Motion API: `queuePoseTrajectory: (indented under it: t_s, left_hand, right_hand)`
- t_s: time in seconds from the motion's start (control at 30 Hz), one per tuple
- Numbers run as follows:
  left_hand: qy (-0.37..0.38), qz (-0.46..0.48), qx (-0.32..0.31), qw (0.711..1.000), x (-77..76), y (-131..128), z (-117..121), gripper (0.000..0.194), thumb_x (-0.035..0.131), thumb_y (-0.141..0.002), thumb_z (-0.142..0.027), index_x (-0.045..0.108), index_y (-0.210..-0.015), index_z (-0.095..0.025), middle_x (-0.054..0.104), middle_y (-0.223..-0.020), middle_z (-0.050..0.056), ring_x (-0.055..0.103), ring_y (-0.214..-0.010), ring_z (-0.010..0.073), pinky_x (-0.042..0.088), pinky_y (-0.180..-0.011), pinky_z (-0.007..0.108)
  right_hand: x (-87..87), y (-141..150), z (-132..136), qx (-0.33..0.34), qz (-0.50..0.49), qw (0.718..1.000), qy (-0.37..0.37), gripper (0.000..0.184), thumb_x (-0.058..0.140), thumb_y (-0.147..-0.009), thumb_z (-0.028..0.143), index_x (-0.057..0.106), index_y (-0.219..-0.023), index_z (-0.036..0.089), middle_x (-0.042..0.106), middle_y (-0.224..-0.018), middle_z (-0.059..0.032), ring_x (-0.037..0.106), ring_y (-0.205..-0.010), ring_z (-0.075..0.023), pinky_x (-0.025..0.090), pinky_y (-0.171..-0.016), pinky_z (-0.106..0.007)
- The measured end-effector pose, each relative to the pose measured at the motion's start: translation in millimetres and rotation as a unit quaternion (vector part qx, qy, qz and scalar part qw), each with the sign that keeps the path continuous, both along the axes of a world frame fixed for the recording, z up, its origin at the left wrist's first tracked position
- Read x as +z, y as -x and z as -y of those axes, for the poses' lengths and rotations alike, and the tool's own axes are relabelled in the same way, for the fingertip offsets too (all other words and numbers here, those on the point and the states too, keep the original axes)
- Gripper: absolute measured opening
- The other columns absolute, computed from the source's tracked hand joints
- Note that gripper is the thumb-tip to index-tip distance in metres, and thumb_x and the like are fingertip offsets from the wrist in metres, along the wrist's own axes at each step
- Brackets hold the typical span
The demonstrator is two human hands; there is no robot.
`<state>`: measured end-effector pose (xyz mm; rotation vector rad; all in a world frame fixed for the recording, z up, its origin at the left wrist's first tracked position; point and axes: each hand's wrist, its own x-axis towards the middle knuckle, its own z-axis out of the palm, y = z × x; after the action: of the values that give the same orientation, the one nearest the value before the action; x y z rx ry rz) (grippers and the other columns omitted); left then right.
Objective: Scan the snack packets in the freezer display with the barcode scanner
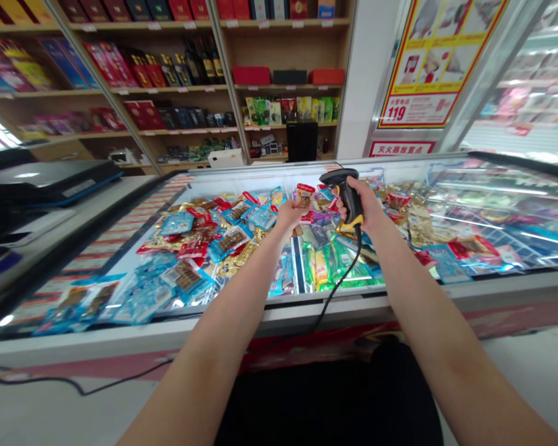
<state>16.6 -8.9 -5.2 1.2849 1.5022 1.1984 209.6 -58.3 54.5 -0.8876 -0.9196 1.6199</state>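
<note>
I am remotely pinching the red packet (305, 194) in the left hand (290, 215) over the display case (134, 337), presumably exposing its face; the right hand (369, 202) is wrapping the scanner (348, 199), apparently leaving its head unobstructed.

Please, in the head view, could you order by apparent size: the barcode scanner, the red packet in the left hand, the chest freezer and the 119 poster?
Largest to smallest, as they look:
1. Chest freezer
2. 119 poster
3. Barcode scanner
4. Red packet in the left hand
</note>
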Motion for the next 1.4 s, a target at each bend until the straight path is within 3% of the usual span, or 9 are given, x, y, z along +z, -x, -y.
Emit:
queuePoseTrajectory:
  t_s: [0.3, 0.5, 1.03, 1.4]
  left_hand:
    - [-0.031, -0.052, 0.033, 0.998, 4.1, 1.4, 3.3, 0.021, 0.071, -0.066, -0.016, 0.051, -0.069, -0.021, 0.056, -0.065, -0.004, 0.061, -0.067, 0.0157, 0.046, -0.064, 0.026]
    - [-0.050, -0.080, 0.041, 0.995, 1.8, 4.0, 0.1, 0.021, 0.072, -0.066, -0.018, 0.051, -0.069, -0.021, 0.056, -0.065, -0.004, 0.059, -0.067, 0.0158, 0.043, -0.063, 0.026]
    - [-0.044, -0.094, 0.046, 0.994, 5.2, 4.6, 1.3, 0.021, 0.072, -0.067, -0.014, 0.052, -0.068, -0.020, 0.057, -0.065, -0.003, 0.062, -0.071, 0.0168, 0.046, -0.069, 0.027]
    - [-0.070, -0.123, 0.076, 0.987, 2.0, 12.1, -5.1, 0.016, 0.069, -0.069, -0.016, 0.054, -0.072, -0.021, 0.060, -0.068, -0.003, 0.064, -0.074, 0.0171, 0.045, -0.068, 0.026]
  right_hand:
    - [-3.0, 8.2, 2.5, 0.028, 0.016, 0.999, -0.005, 0.041, 0.060, -0.094, 0.060, 0.062, -0.094, 0.018, 0.064, -0.052, -0.0018, 0.055, -0.034, -0.0133, 0.046, -0.030, -0.021]
    - [-1.5, 6.1, 2.6, 0.046, 0.019, 0.999, 0.013, 0.040, 0.050, -0.100, 0.054, 0.061, -0.090, 0.017, 0.064, -0.054, -0.0033, 0.054, -0.034, -0.0128, 0.046, -0.031, -0.021]
    - [-2.5, 1.9, 0.6, 0.070, 0.030, 0.997, -0.007, 0.042, 0.054, -0.097, 0.055, 0.066, -0.092, 0.016, 0.061, -0.052, -0.0031, 0.050, -0.033, -0.0121, 0.042, -0.031, -0.020]
    - [-0.8, -3.6, -0.3, 0.070, 0.028, 0.996, -0.039, 0.050, 0.056, -0.093, 0.065, 0.065, -0.086, 0.016, 0.058, -0.051, -0.0020, 0.049, -0.036, -0.0113, 0.041, -0.032, -0.020]
